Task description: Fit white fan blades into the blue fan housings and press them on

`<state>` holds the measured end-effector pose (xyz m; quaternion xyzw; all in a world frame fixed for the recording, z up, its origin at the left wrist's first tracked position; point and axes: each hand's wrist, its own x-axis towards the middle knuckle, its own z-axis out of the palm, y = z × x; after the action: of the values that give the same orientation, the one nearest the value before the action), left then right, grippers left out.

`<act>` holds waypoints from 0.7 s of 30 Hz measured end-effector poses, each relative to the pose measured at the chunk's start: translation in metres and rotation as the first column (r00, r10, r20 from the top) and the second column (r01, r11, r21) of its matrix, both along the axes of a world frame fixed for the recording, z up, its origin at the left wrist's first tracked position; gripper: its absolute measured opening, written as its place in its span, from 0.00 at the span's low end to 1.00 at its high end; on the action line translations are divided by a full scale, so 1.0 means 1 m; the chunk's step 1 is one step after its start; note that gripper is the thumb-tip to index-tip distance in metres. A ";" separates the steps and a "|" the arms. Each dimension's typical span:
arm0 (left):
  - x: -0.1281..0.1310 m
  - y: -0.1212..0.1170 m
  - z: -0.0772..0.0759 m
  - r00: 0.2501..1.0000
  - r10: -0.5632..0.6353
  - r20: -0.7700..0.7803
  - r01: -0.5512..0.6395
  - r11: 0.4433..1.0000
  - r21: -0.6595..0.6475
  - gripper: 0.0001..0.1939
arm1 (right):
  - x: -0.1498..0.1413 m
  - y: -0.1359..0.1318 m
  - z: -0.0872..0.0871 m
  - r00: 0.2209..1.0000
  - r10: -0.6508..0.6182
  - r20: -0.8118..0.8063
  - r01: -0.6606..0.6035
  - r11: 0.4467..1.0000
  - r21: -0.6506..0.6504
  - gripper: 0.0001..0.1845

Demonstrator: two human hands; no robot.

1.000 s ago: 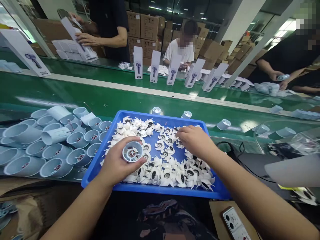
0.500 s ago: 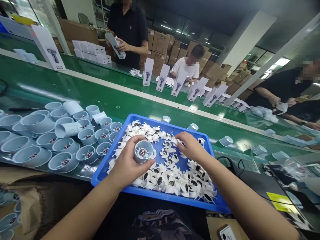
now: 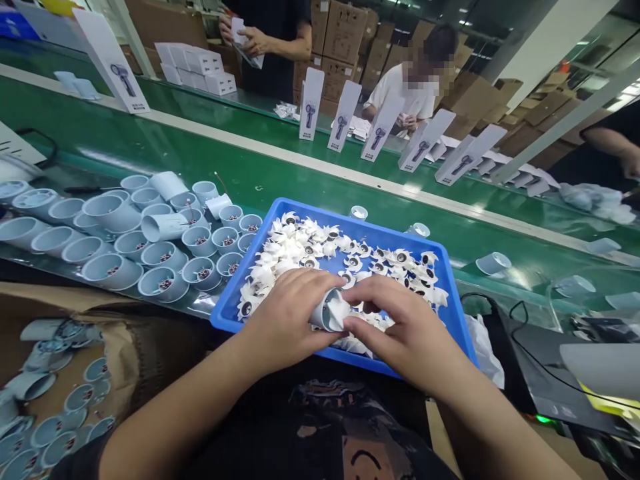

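Observation:
My left hand [image 3: 287,317] is closed round a pale blue round housing [image 3: 327,312], held tilted over the near edge of a blue tray [image 3: 235,303]. My right hand [image 3: 400,327] meets it from the right, fingers pinched against the housing's open end; whether a fan blade sits under those fingers is hidden. The tray holds several loose white fan impellers [image 3: 295,250], piled thickest at its far left.
Several pale blue housings [image 3: 160,257] stand to the tray's left, more in a cardboard box [image 3: 75,393] below. A green conveyor [image 3: 225,180] carries upright white product boxes [image 3: 345,117]. Other people work across it. Black cables and a device [image 3: 540,373] lie at right.
Both hands drew back toward me and came together over the tray's near edge. My right hand left the impellers and closed onto the housing. The view tilted down.

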<state>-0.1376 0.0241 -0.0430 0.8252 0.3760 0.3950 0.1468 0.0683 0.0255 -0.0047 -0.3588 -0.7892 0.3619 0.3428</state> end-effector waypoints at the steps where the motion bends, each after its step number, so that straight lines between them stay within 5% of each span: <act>1: 0.002 -0.001 0.000 1.000 -0.002 -0.003 0.002 0.999 0.036 0.17 | -0.003 -0.002 0.002 0.999 -0.008 0.033 0.006 0.998 0.067 0.10; 8: 0.010 -0.010 0.003 0.988 0.153 0.035 -0.156 0.969 0.192 0.18 | -0.019 0.003 0.002 0.995 -0.080 0.052 0.063 0.958 0.281 0.18; 14: 0.016 -0.014 0.012 0.991 0.130 0.023 -0.132 0.972 0.195 0.18 | -0.015 0.003 -0.001 0.997 -0.079 0.023 0.070 0.962 0.262 0.16; 18: 0.005 -0.012 0.016 0.997 0.061 -0.038 -0.056 0.991 0.121 0.21 | 0.010 -0.008 0.007 0.999 0.014 0.043 -0.023 0.973 0.228 0.03; 21: -0.020 0.006 0.024 0.994 0.090 -0.069 -0.086 0.995 0.053 0.28 | 0.036 -0.023 0.010 0.992 0.118 0.046 -0.123 0.981 0.147 0.14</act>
<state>-0.1573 0.0298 -0.0187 0.8248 0.4071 0.3808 0.0951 0.1048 0.0025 0.0055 -0.2903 -0.8405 0.3151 0.3316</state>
